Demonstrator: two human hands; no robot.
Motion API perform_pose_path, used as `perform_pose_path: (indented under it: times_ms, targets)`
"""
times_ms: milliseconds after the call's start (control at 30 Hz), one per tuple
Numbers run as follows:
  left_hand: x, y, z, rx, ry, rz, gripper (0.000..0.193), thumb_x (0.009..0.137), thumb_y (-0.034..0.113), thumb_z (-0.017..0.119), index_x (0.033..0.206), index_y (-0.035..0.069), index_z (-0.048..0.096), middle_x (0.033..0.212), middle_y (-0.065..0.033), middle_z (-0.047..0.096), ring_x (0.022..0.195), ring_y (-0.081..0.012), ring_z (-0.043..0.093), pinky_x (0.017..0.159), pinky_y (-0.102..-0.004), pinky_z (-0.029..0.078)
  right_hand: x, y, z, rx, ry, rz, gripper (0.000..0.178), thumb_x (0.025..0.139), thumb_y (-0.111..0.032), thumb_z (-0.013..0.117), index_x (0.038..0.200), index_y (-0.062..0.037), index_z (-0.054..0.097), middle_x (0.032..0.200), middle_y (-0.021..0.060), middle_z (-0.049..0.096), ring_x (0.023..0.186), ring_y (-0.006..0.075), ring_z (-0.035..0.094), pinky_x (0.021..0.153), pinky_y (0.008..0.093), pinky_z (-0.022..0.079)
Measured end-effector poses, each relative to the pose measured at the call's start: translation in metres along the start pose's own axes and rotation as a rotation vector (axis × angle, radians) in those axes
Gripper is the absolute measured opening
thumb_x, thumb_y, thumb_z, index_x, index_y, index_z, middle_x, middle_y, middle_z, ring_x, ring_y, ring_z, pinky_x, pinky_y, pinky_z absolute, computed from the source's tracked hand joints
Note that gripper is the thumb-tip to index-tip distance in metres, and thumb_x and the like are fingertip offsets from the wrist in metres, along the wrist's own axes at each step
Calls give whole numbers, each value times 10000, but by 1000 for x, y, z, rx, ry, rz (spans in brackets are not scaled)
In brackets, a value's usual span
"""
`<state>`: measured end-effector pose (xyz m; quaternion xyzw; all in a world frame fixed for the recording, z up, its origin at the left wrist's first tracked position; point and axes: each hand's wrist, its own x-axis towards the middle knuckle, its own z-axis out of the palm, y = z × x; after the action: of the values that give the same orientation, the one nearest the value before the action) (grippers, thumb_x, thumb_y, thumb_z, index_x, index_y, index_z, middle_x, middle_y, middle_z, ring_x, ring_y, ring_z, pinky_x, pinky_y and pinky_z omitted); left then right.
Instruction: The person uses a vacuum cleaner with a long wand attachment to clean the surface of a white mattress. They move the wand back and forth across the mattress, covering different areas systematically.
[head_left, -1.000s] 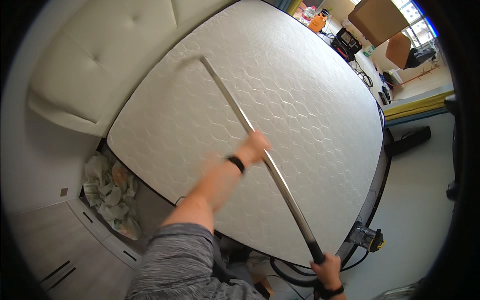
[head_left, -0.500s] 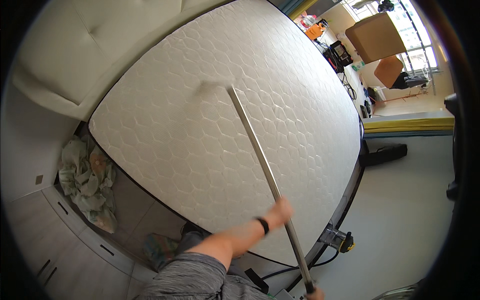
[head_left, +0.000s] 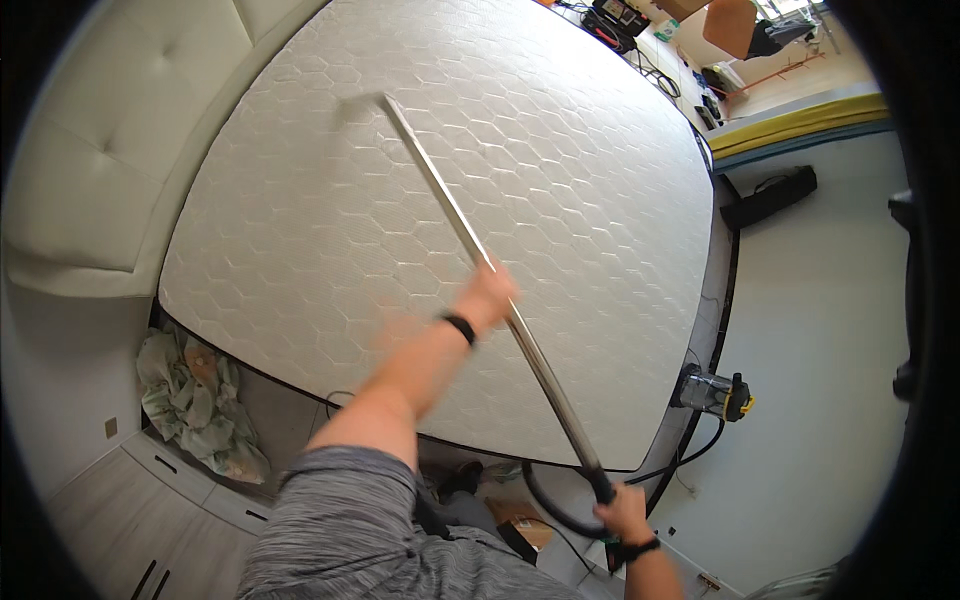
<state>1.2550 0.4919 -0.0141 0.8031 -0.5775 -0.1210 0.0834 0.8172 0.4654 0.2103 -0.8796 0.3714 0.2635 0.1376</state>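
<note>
My left hand [head_left: 487, 297] is closed around the middle of a long metal vacuum wand [head_left: 443, 190], its arm stretched over the mattress. Lower down, my right hand [head_left: 625, 512] grips the black lower end of the wand, near the curved black hose [head_left: 548, 508]. The wand slants from there up to the far left. Its far end rests on or just over the white quilted mattress [head_left: 600, 300], and the head there is pale and blurred, so its shape is hard to make out. Black bands circle both my wrists.
A cream padded headboard [head_left: 110, 150] borders the mattress at left. Crumpled pale bedding [head_left: 195, 400] lies on the floor below it, near grey drawers [head_left: 165, 470]. A small canister vacuum [head_left: 715, 393] and a long black bag [head_left: 770, 197] lie at the right wall. Cables [head_left: 655, 80] and tools sit beyond.
Both hands have pushed the wand farther across the mattress, toward the far left. My right hand has come up into fuller view, and the head view has shifted.
</note>
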Motion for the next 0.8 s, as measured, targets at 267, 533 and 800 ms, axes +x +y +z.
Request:
perform_pose_path:
  times_ms: [267, 533, 800]
  targets:
    - [-150, 319, 18, -596, -280, 896, 241, 783, 162, 623, 1015, 131, 675, 1023, -57, 657, 1080, -269, 559, 1032, -487, 330, -352, 154, 88, 15, -605, 888, 507, 596, -395, 796, 945, -46, 682, 875, 202, 697, 856, 409, 658, 808, 490, 511]
    - [-4, 189, 57, -117, -1, 319, 96, 719, 81, 666, 805, 46, 690, 912, -151, 651, 974, -333, 590, 954, -440, 468, -91, 153, 85, -73, -417, 231, 501, 621, -423, 782, 926, -39, 679, 822, 227, 682, 805, 422, 662, 718, 492, 539]
    - [103, 114, 51, 375, 174, -123, 344, 840, 322, 663, 1082, 78, 676, 1128, -175, 649, 1203, -320, 531, 1118, -559, 259, 75, 192, 16, 264, 36, -140, 355, 651, -319, 743, 830, -22, 668, 718, 229, 650, 714, 433, 639, 654, 486, 530]
